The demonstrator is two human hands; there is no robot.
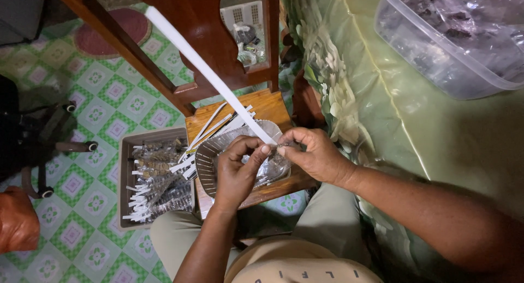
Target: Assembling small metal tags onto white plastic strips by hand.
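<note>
In the head view we look down at our two hands, which meet above a small wooden chair seat [273,105]. Our left hand [236,171] and our right hand [314,154] are both closed in a narrow pinch on the lower end of a long white paper strip [204,70]. The strip goes up and to the left, in front of the chair back [202,31]. Between the fingertips there is also a small clear packet [273,168]; what is inside it we cannot tell.

Under the hands a round woven basket [210,157] rests on the seat, and more white strips [210,130] lie on its left rim and on the wood. Just beside the chair, on the tiled floor [98,113], stands a grey tray [126,168] full of small packets with white strips [155,190].

To the right a green flowered cloth [393,97] covers a desk, and a clear plastic tub [436,59] stands on it, well apart from the hands. An orange bag [16,220] lies at the left edge.
</note>
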